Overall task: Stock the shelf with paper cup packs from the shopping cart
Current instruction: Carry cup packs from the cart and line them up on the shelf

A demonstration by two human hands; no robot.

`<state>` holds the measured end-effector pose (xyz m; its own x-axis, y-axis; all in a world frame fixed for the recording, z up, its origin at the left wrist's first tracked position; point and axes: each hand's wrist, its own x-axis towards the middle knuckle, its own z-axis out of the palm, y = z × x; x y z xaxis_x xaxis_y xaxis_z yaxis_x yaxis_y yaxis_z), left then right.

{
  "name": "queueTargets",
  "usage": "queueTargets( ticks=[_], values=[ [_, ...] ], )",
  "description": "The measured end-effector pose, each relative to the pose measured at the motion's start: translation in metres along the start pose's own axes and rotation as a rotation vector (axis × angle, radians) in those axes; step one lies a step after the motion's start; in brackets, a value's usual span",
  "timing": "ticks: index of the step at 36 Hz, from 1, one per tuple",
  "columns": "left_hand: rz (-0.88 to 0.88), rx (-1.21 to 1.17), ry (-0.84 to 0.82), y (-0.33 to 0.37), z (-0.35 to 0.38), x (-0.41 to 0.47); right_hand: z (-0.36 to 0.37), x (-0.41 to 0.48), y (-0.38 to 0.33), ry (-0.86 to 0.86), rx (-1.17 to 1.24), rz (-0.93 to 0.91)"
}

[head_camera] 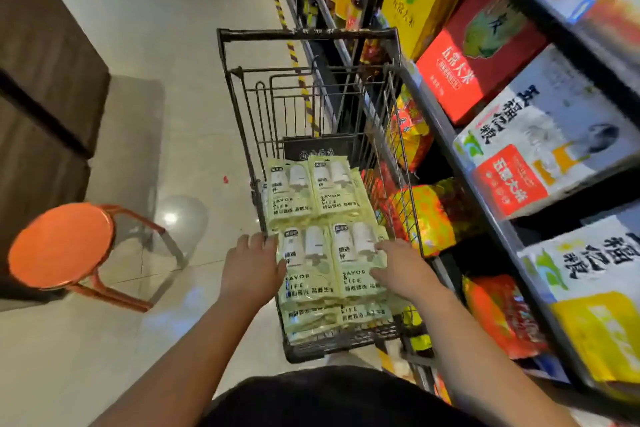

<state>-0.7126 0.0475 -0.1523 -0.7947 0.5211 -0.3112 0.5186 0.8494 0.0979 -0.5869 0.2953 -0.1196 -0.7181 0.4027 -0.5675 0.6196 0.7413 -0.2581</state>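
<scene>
Four pale-green paper cup packs show on top of a stack in the near end of the shopping cart, laid two by two, with more packs beneath them. The cart's right wire wall stands just beside the shelf, which carries red, yellow and white boxes above and orange-yellow bags below, so little room remains on that side. To the left the tiled floor lies open, apart from an orange stool standing near the cart's near-left corner. The left grip sits at the left edge of the near-left pack, thumb on its face; whether its fingers curl round the edge cannot be told. The right grip rests released on the right side of the near-right pack, with loosely straight fingers touching its top.
</scene>
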Motion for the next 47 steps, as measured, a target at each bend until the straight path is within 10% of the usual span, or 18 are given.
queueTargets(
  ticks=[25, 47],
  values=[
    [-0.249, -0.105, -0.146, 0.032, 0.076, 0.236, -0.017, 0.275, 0.018, -0.146, -0.107, -0.190],
    [-0.882, -0.907, -0.377, 0.000, 0.118, 0.306, 0.045, 0.353, 0.014, -0.204, 0.573, 0.271]
  ],
)
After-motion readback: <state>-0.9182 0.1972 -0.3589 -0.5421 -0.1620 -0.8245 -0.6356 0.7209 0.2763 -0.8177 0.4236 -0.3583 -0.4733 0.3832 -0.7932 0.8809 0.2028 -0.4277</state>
